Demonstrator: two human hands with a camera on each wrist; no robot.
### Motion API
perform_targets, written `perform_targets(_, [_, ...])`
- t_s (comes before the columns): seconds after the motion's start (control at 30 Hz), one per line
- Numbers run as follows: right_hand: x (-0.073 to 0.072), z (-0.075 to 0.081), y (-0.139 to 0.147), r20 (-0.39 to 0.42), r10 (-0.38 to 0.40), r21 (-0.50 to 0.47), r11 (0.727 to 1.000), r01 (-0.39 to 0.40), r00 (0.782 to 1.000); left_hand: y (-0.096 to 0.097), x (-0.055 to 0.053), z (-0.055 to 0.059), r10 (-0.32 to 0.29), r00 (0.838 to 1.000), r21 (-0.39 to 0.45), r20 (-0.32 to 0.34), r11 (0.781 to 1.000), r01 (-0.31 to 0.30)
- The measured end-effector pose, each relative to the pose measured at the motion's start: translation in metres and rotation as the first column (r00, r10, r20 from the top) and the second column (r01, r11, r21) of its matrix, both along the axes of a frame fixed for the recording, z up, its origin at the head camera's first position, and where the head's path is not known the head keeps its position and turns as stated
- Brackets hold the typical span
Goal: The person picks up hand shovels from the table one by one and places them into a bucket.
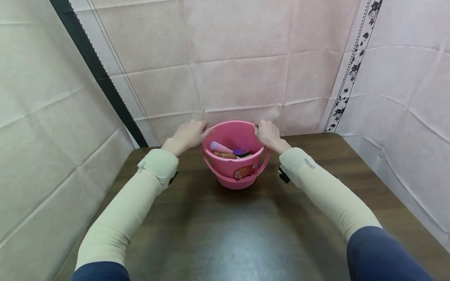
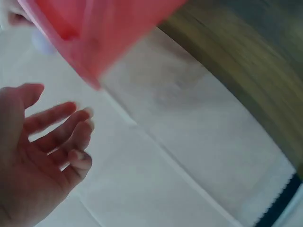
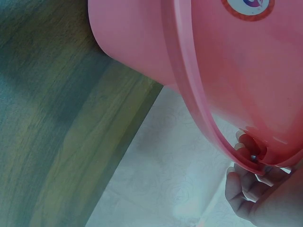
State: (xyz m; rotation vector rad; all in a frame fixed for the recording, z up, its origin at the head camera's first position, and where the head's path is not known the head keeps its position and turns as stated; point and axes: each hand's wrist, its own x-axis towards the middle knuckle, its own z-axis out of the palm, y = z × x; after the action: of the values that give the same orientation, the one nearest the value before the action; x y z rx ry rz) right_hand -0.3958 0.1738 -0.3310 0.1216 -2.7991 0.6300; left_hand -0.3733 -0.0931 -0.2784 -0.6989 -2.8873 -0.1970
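Note:
A pink bucket (image 1: pixel 233 168) stands upright at the far side of the table, its pink handle (image 1: pixel 222 174) hanging down in front. Inside lie a pale lavender tapered thing (image 1: pixel 220 147), a brown piece (image 1: pixel 225 155), a purple thing (image 1: pixel 239 151) and a dark one; their kinds are hard to tell. My left hand (image 1: pixel 190 134) is by the bucket's left rim; in the left wrist view that hand (image 2: pixel 52 146) appears apart from the pink wall, fingers loosely bent. At the right rim, my right hand (image 1: pixel 268 134) curls its fingers (image 3: pixel 244 187) round the edge near the handle's joint.
The brown wooden table (image 1: pixel 232 234) has its far edge close behind the bucket. A pale cloth wall (image 1: pixel 239 86) rises behind it, with more cloth on the left (image 1: pixel 52 136) and right (image 1: pixel 404 117). A red label (image 1: pixel 245 171) is on the bucket's front.

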Motion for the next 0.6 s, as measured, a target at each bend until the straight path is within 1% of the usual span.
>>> perform_targets(0.1, [0.0, 0.0, 0.0, -0.004, -0.004, 0.002, 1.0, 0.004, 1.0, -0.025, 0.002, -0.005, 0.063, 0.996, 0.065, -0.064, 0.996, -0.059])
perform_targets(0.17, [0.0, -0.001, 0.0, 0.0, -0.004, 0.001, 1.0, 0.004, 1.0, -0.042, 0.005, -0.012, 0.12, 0.989, 0.087, -0.089, 0.99, -0.112])
perform_targets(0.23, [0.0, -0.002, -0.001, 0.004, -0.002, -0.001, 1.0, 0.002, 1.0, -0.058, 0.009, -0.022, 0.18, 0.977, 0.098, -0.11, 0.981, -0.17])
perform_targets(0.33, [0.0, -0.002, 0.0, 0.006, 0.004, -0.002, 1.0, -0.004, 1.0, -0.082, 0.015, -0.041, 0.261, 0.959, 0.099, -0.114, 0.963, -0.25])
perform_targets(0.43, [0.0, -0.001, 0.001, -0.003, 0.01, 0.002, 1.0, -0.01, 1.0, -0.102, 0.023, -0.06, 0.333, 0.939, 0.102, -0.081, 0.94, -0.324])
perform_targets(0.53, [0.0, -0.001, 0.001, -0.009, 0.011, 0.008, 1.0, -0.011, 1.0, -0.119, 0.032, -0.078, 0.406, 0.914, 0.102, -0.016, 0.91, -0.403])
perform_targets(0.6, [0.0, -0.001, 0.001, -0.008, 0.009, 0.009, 1.0, -0.009, 1.0, -0.129, 0.037, -0.09, 0.451, 0.892, 0.091, 0.033, 0.887, -0.452])
